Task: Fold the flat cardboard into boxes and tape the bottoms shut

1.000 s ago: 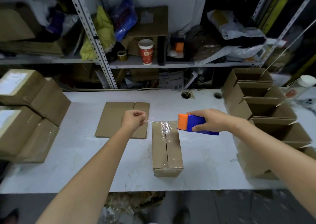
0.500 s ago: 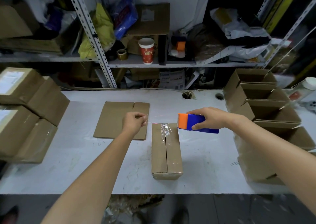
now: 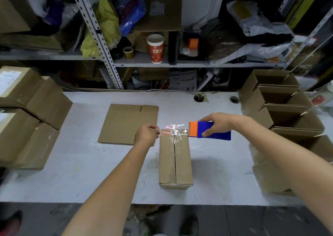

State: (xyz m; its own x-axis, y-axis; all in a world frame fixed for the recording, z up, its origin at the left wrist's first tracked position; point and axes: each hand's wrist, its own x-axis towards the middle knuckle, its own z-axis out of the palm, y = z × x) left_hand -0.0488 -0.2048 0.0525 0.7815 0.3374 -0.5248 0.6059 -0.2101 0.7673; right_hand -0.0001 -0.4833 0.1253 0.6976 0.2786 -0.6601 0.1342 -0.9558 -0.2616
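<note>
A folded box [image 3: 175, 160] lies mid-table, bottom flaps up and its centre seam running toward the camera, as a person draws clear tape [image 3: 173, 128] across its far end. The left hand [image 3: 146, 135] pinches the tape's free end between curled fingers and thumb just beside the box's left edge. The right hand [image 3: 219, 124] is wrapped round a blue and orange tape dispenser [image 3: 214, 133] just off the right edge.

Over the past second the left hand has dropped and closed in on the box, and the strip now spans the far end flatter and lower, catching the light above crinkled tape already on the flaps. That suggests a cross strip is about to be pressed down, while the long seam nearer the camera looks untaped, so this bottom appears only partly sealed.

One sheet of flat cardboard [image 3: 126, 124] waits just left of the box on the scuffed white table [image 3: 90, 172]. A row of open boxes [image 3: 288, 116] stands at the right edge, and taped cartons [image 3: 27, 109] are stacked at the left. Behind, a metal shelf [image 3: 140, 63] holds a red paper cup [image 3: 155, 49], a roll of tape [image 3: 128, 52], bags and more cardboard
</note>
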